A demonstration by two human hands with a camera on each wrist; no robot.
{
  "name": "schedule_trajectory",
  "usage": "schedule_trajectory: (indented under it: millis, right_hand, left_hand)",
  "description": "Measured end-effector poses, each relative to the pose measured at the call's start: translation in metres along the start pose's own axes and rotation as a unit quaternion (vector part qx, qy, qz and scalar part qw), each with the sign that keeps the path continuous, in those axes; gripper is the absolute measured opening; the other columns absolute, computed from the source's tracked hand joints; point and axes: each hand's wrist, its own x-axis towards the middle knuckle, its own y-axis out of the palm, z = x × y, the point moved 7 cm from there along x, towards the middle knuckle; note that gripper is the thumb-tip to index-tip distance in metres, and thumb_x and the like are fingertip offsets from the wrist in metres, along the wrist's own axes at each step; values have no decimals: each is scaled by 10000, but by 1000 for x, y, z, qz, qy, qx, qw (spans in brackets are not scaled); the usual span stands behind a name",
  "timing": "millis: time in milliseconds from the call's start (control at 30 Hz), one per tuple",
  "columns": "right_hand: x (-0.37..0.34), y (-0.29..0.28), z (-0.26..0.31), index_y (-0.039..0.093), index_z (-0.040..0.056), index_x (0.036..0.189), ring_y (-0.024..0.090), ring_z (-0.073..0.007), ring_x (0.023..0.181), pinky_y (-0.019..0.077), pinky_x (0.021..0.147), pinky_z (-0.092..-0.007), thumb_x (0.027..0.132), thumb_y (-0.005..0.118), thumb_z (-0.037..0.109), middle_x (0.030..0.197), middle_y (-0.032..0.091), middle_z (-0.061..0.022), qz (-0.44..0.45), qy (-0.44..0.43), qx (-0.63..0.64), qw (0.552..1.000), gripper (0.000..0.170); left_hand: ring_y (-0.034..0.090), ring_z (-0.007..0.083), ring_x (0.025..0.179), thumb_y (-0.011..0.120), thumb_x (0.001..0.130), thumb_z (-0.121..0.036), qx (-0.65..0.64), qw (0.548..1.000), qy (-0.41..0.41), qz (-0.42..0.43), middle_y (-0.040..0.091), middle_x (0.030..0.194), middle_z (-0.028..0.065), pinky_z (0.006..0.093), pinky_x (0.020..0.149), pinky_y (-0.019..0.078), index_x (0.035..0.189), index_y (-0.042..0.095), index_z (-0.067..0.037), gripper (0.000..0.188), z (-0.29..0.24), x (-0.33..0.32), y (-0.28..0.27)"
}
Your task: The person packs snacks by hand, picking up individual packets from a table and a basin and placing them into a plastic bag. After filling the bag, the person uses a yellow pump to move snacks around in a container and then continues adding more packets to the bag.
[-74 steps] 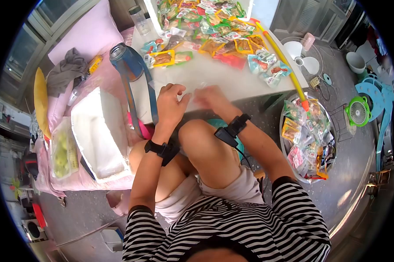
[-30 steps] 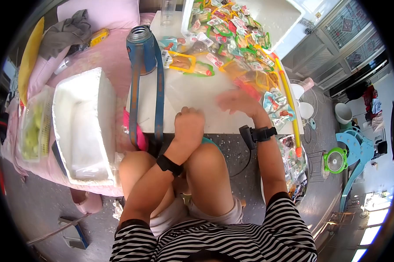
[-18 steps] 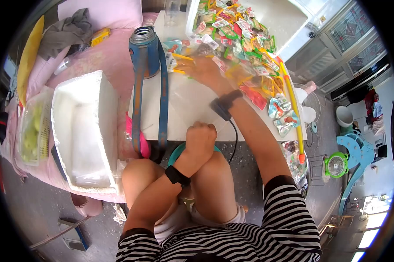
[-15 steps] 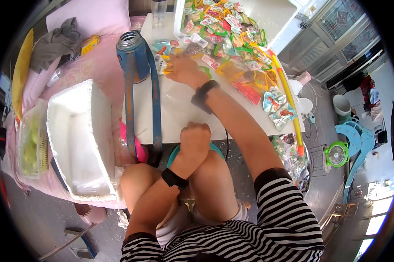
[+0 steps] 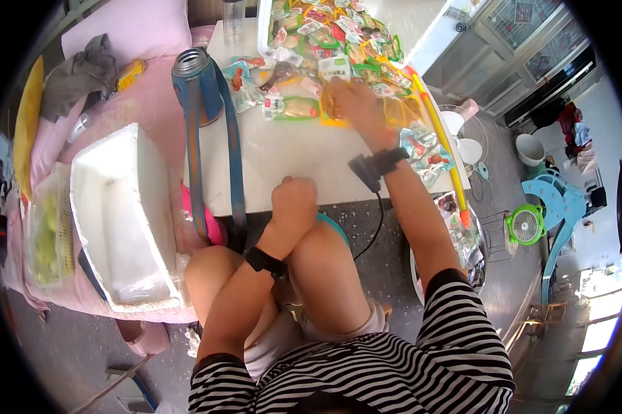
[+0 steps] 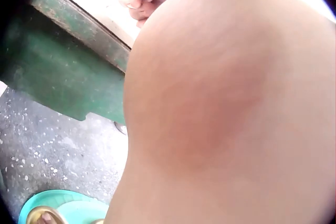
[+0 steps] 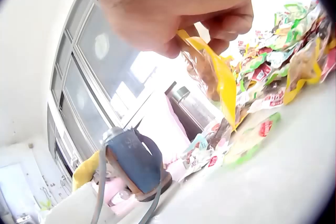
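Observation:
My right hand (image 5: 360,114) pinches a yellow-edged snack packet (image 7: 224,85) with brown contents. In the right wrist view, the packet hangs from curled fingers, its lower tip close over the table. A green-edged packet (image 5: 297,107) lies flat to its left, with blue-and-white packets (image 5: 243,86) beyond. Behind the hand spreads a heap of snack packets (image 5: 324,31). My left hand (image 5: 293,200) rests over the raised knee, fingers loosely curled, with nothing seen in them; in the left wrist view the knee (image 6: 199,103) fills most of the picture.
On the white table (image 5: 276,162) stands a blue strapped flask (image 5: 199,96); a yellow tube (image 5: 443,148) lies along the right edge. A white foam box (image 5: 121,228) sits on the pink bed at left. A basin of packets (image 5: 416,265) stands at lower right.
My right hand reached left to the yellow-edged packet by the flask, then carried it right towards the heap. My left hand went to the knee earlier and stays there.

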Motion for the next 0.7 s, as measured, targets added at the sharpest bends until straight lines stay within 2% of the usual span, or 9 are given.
schedule_trajectory:
  millis: [33,100,200,300,333,467,567,667,700]
  right_hand:
    - [-13,-18,-16,672,-15,766,646,-211,575,495,546,-371,846,592,341,661,647,-117,11,54,69,996,373]
    - [-41,-39,-61,687,9,812,614,-124,527,476,469,-283,839,626,237,674,639,-59,83,103,227,965,238]
    - [-102,-77,-71,665,-2,912,615,-104,511,486,432,-220,840,624,141,735,659,-53,137,145,324,925,165]
    - [-157,-84,-78,627,-46,978,626,-114,509,523,439,-212,856,604,130,772,668,-83,103,235,397,881,216]
    - [-170,-82,-77,609,-61,1002,652,-143,552,556,485,-237,870,585,117,823,677,-119,113,246,404,874,222]
    - [-195,-67,-67,594,-77,1017,673,-197,616,564,515,-255,877,568,101,880,675,-171,67,214,479,849,228]
    - [-197,-49,-77,574,-87,1053,678,-208,633,566,529,-266,883,555,97,876,673,-181,34,131,425,895,252]
    - [-200,-43,-66,556,-90,1074,681,-223,641,573,557,-280,899,538,108,870,671,-189,-6,201,508,837,265]
    - [-200,-41,-63,555,-91,1075,682,-225,648,574,564,-280,902,533,110,879,671,-189,-13,199,510,837,266]
  left_hand:
    - [594,339,646,585,697,-23,-12,1000,1,-5,591,641,165,425,562,493,636,537,-21,78,1,1,0]
    - [596,346,647,595,719,-43,-6,1000,-3,-13,593,643,166,440,570,488,638,539,-21,101,3,3,2]
    - [598,353,648,609,740,-72,11,1000,-14,-8,593,644,168,453,581,481,646,544,-21,125,3,5,5]
    - [602,345,638,570,729,-62,23,1000,-7,-18,597,637,167,439,574,488,625,552,-32,109,-2,7,1]
    - [604,341,633,548,721,-52,25,999,0,-25,599,634,167,431,568,493,613,555,-37,109,-5,7,0]
    - [597,343,649,541,719,-50,19,999,36,-28,596,643,167,434,571,491,638,553,-25,86,-14,6,2]
    - [591,339,674,534,726,-45,18,998,61,-30,595,664,165,433,577,489,686,553,-16,52,-19,6,-1]
    - [584,336,693,526,728,-34,14,997,70,-42,595,690,161,430,581,488,738,547,-12,32,-23,7,-10]
    - [583,335,696,523,729,-29,14,996,69,-47,596,698,160,429,581,488,749,545,-13,34,-23,8,-12]
